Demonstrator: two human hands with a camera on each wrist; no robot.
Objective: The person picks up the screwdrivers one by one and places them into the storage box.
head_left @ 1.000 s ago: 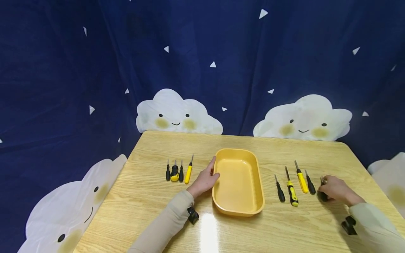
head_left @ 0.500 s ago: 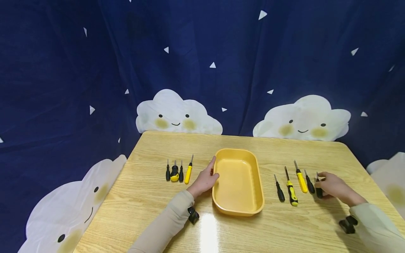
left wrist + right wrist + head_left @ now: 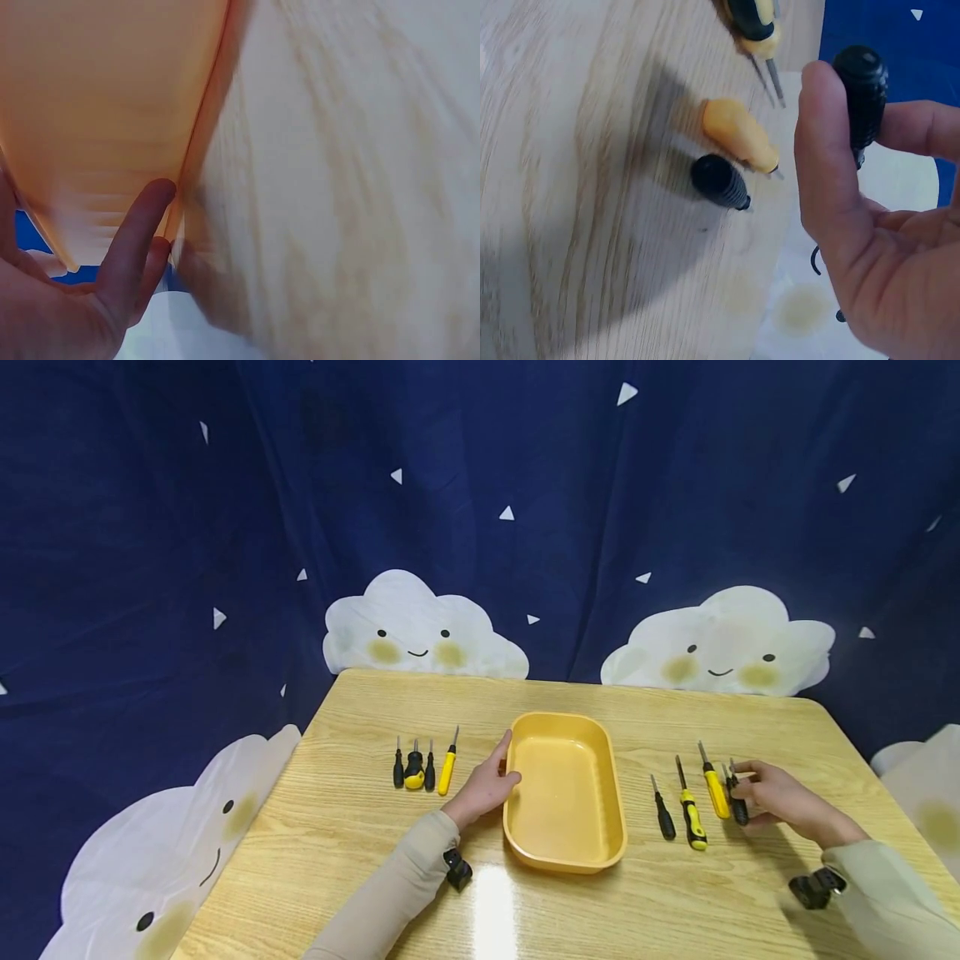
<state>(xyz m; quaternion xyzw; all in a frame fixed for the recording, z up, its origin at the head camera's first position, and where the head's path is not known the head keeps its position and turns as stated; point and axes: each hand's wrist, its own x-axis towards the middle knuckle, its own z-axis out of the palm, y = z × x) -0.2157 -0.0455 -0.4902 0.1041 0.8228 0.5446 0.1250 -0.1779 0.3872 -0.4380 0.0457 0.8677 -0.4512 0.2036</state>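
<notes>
A black-handled screwdriver (image 3: 864, 94) is pinched between the thumb and fingers of my right hand (image 3: 783, 802), its handle end raised in the right wrist view. In the head view it overlaps another black screwdriver (image 3: 718, 180) that lies on the table. Left of these lie a yellow screwdriver (image 3: 716, 791), a yellow-and-black screwdriver (image 3: 692, 818) and a black screwdriver (image 3: 663, 817). My left hand (image 3: 483, 789) grips the left side of a yellow plastic tray (image 3: 621, 827), thumb over the rim and fingers along the outer wall (image 3: 97, 150).
Left of the tray, a row holds a black screwdriver (image 3: 398, 770), a stubby black-and-yellow screwdriver (image 3: 414, 771), another black screwdriver (image 3: 430, 772) and a yellow one (image 3: 447, 768). A blue curtain with clouds (image 3: 427, 627) hangs behind the wooden table (image 3: 352, 868).
My right hand has moved left with the black screwdriver, from the right end of the row to beside the neighbouring black one. The left hand and tray have stayed put.
</notes>
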